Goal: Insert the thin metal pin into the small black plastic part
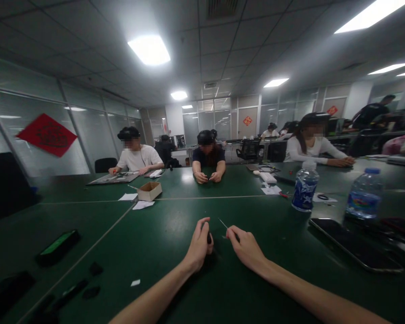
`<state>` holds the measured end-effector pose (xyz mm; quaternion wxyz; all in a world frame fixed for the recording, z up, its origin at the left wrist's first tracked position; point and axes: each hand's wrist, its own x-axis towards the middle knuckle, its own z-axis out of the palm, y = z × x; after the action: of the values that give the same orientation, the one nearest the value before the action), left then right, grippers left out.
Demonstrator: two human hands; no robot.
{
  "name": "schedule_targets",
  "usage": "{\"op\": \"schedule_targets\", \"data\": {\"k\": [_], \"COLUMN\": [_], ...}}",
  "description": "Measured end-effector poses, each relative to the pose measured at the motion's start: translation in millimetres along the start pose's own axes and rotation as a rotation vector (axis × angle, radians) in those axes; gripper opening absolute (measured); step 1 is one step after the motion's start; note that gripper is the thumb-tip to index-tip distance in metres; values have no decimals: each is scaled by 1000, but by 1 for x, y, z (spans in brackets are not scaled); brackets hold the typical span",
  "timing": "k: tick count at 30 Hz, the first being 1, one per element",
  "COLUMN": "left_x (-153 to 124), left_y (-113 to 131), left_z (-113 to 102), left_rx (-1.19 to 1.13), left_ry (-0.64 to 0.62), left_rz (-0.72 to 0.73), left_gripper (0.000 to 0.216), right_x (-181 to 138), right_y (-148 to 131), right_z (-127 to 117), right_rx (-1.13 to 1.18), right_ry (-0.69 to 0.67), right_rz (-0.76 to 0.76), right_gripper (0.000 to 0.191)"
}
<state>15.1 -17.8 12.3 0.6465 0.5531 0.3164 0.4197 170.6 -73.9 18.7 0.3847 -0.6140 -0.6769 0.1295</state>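
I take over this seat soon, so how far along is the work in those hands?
Done: nothing finished shows on the green table near the hands. In hand: the left hand pinches a small dark piece in its fingers; the right hand holds a thin pin, its tip pointing up and apart from the piece. Left: probably bringing pin and piece together, though the piece is too small to judge.

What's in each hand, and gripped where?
Left hand pinches a small dark piece, mostly hidden; right hand pinches a thin pin at its lower end.
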Motion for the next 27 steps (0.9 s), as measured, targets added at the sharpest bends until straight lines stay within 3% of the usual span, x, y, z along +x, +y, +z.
{"op": "schedule_targets", "data": {"k": [7,11,19,27], "left_x": [9,11,8,8], "left_y": [6,9,11,11], "left_z": [-19,-25,-21,-15], "left_rx": [-334,-426,-440,-295], "left_ry": [-140,-183,-182,-212], "left_rz": [-206,-240,-231,-204], "left_gripper": [28,24,25,24], "right_x": [-4,-9,-12,-9], "right_y": [-7,-11,-14,-11], "right_z": [-2,-2,-4,-2], "right_rx": [-27,-103,-147,-259], "right_ry": [-32,-104,-130,-72], "right_rz": [-93,-197,-233,-238], "right_gripper": [35,33,33,27]}}
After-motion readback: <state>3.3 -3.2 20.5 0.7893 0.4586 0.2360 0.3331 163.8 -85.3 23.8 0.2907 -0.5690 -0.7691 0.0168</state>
